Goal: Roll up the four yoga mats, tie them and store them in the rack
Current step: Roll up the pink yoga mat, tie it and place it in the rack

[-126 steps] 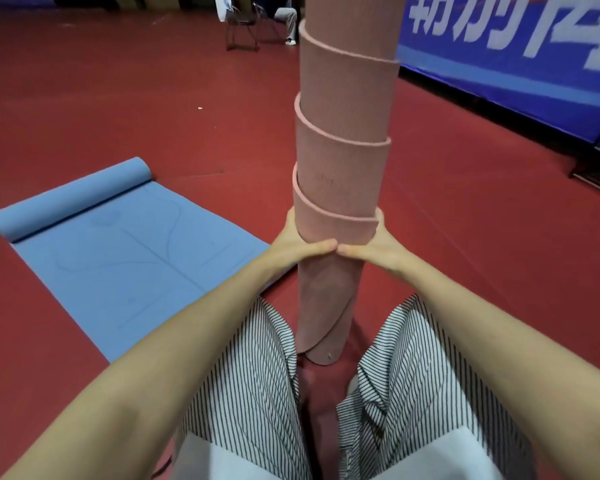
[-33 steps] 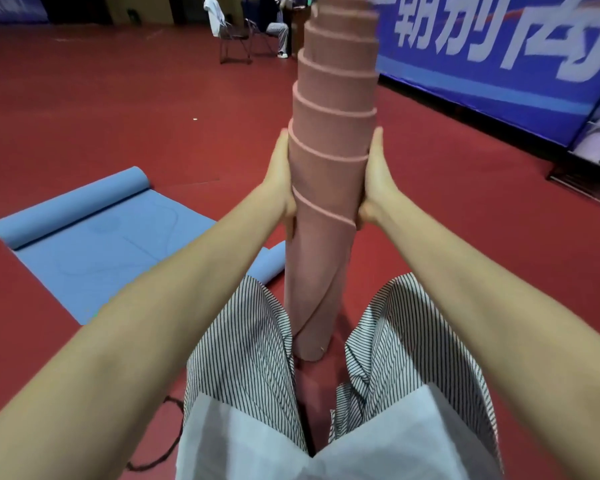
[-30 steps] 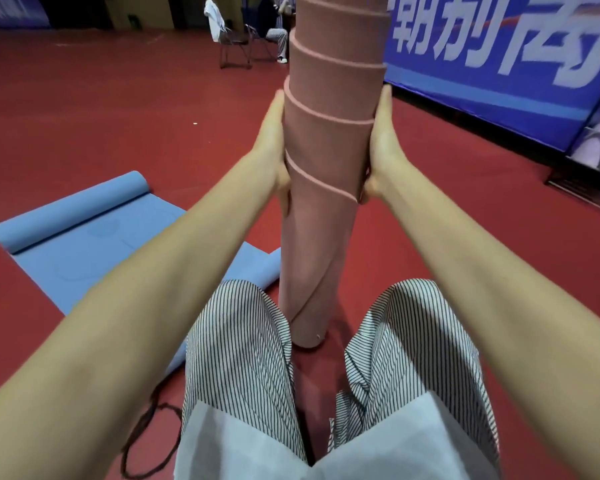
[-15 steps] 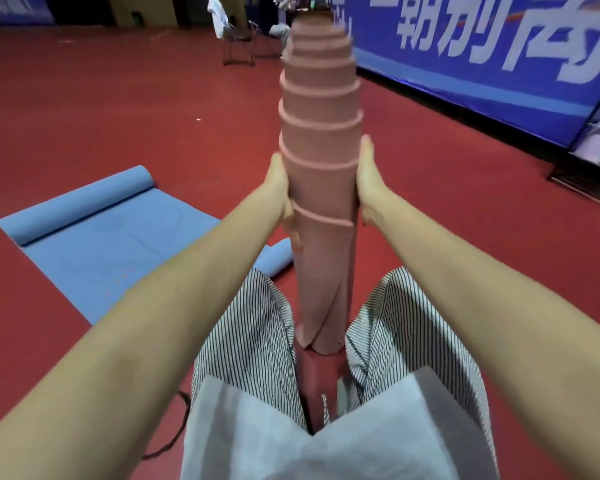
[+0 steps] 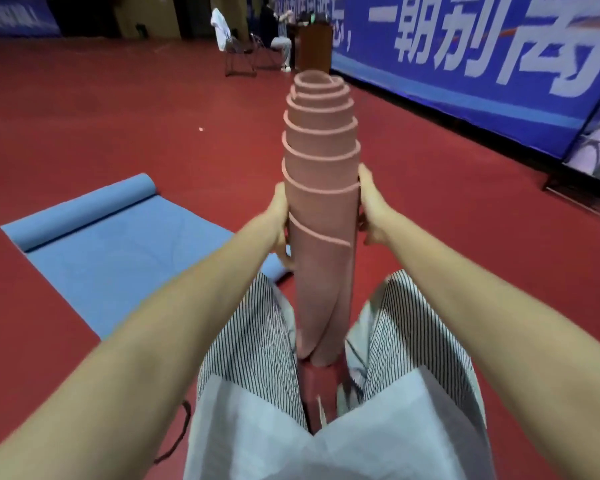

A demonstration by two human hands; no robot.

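Pink yoga mat point(image 5: 321, 209): rolled, standing upright on one end on the red floor point(image 5: 118, 116), its lower end set between the person's knees. The roll is uneven: the inner turns stick out above the outer ones in stepped rings at the top, and a loose outer edge runs in a slant across the near face at mid-height. Left hand point(image 5: 280, 220): laid flat against the left side of the roll, fingers reaching upward along it, thumb pointing down by the lower edge of the hand; it presses the mat and does not curl round it as far as can be seen. Right hand point(image 5: 373, 209): laid flat against the right side at about the same height, fingers straight and pointing up, pressing inward. The roll is held between the two palms. Both forearms are bare. Striped trousers point(image 5: 257, 341) show on both legs, a pale garment point(image 5: 257, 445) over the lap. Blue yoga mat point(image 5: 118, 244): lying on the floor to the left, mostly spread flat, its far end rolled, its near corner curled up beside the pink roll. A dark cord point(image 5: 184, 427) lies on the floor by the left leg. Background: blue banner point(image 5: 465, 81) with large white characters along the right wall; chairs point(image 5: 238, 53) and a seated person at the far end
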